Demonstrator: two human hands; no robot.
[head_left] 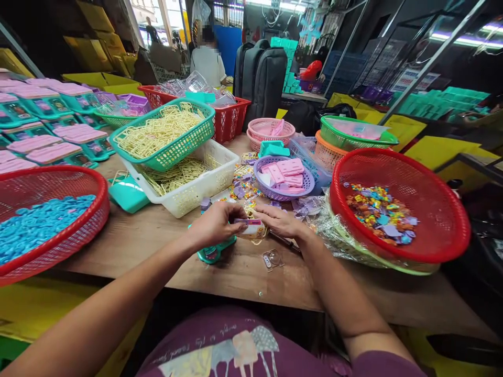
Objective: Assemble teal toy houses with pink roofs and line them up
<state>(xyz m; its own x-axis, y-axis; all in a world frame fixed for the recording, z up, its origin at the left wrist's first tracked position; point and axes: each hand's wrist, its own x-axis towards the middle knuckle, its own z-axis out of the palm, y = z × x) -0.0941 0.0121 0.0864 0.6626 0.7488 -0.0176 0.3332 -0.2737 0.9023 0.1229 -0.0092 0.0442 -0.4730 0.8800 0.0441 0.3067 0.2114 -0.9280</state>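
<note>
My left hand (218, 222) is closed round a small pale box with a pink and purple label (251, 228), held just above the wooden table (165, 241). My right hand (280, 220) lies against the box's right end, fingers curled onto it. A teal plastic toy piece (214, 252) sits on the table under my left hand. A small clear packet (272, 259) lies in front of the hands. A dark thin tool (285, 242) rests beside my right wrist.
A red basket of blue rings (39, 222) stands left. A red basket of mixed colourful bits (396, 209) stands right. Behind are a teal basket (165, 133) and white basket (188, 180) of yellow frames, a purple basket of pink cards (283, 175), and stacked teal toys (43, 125). A person sits at the back.
</note>
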